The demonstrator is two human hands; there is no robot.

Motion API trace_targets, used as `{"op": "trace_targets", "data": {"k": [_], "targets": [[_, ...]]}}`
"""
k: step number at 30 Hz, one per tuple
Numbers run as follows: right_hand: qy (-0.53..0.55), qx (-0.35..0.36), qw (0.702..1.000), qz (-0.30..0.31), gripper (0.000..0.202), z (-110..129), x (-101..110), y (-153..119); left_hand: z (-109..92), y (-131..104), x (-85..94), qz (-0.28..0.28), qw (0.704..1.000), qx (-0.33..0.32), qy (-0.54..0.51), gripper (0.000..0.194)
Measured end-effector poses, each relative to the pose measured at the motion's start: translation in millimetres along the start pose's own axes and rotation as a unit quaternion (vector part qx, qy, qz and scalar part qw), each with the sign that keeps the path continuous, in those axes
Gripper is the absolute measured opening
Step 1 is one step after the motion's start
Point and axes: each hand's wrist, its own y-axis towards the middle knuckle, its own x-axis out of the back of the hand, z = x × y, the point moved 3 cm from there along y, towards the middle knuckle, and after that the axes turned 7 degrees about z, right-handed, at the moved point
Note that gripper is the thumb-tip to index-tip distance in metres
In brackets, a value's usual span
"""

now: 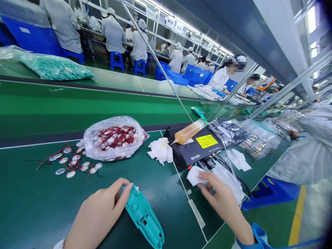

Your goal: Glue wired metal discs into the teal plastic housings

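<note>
Two hands were at work: the left hand [100, 211] and the right hand [216, 192]. One teal plastic shell [144, 216] lay on the tabletop [38, 207], with one clear bag of wired discs [114, 138] and about ten loose discs [74, 164] beside it. There was one black box [194, 147], one amber syringe [189, 131], one crumpled white wipe [160, 150] and one small white sheet [194, 175]. Three blue stools [116, 61] stood behind

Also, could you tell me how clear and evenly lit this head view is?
Head view: bright, even strip lighting with soft shadows; wide-angle bending of the belt and rails; sharp on the left hand holding the teal shell and the right hand; dark vignette at right.
</note>
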Motion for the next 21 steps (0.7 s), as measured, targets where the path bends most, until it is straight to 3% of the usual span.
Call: {"op": "trace_targets", "data": {"k": [2,4,7,11,15,21], "targets": [[0.016,0.0,0.998,0.068,0.019,1,-6,0,1,1,0.0,0.006,1.0,0.004,-0.003,0.042],[0.032,-0.018,0.995,0.089,0.021,4,-4,0,0,1,0.2,0.013,1.0,0.01,-0.004,0.042],[0.053,-0.059,0.996,0.031,0.017,1,11,-2,-1,2,0.6,0.015,1.0,0.013,-0.008,0.042],[-0.009,-0.183,0.983,-0.029,0.024,-27,22,-14,1,3,-0.3,0.012,1.0,0.008,-0.014,0.042],[-0.075,-0.238,0.968,-0.014,0.026,-53,7,-24,4,2,-1.2,0.005,1.0,0.001,-0.02,0.041],[-0.045,-0.236,0.971,-0.003,0.016,-57,-14,-15,1,0,0.9,-0.016,1.0,-0.005,-0.019,0.038]]}}
